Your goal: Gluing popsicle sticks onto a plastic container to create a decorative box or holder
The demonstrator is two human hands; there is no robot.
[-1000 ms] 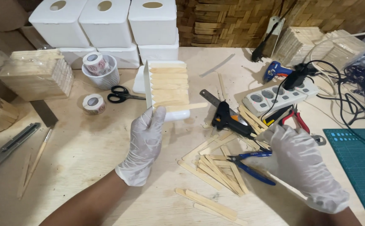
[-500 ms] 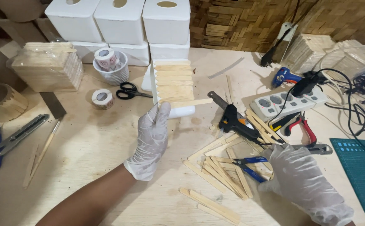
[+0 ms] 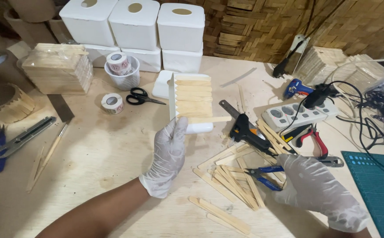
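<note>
Woven bamboo panels back a pale wooden desk (image 3: pixel 112 150) crowded with craft gear. The left hand (image 3: pixel 167 154), in a white glove, grips the lower edge of a white box (image 3: pixel 191 99) whose raised side is lined with flat wooden sticks; the box stands near the desk's middle. The right hand (image 3: pixel 317 187), also gloved, rests with curled fingers beside blue-handled pliers (image 3: pixel 262 174), at the edge of a loose pile of sticks (image 3: pixel 231 176); whether it holds anything I cannot tell. A black glue gun (image 3: pixel 249 132) lies just right of the box, a white power strip (image 3: pixel 300 114) beyond it. Black scissors (image 3: pixel 141 97) and a tape roll (image 3: pixel 111 102) lie to the left.
</note>
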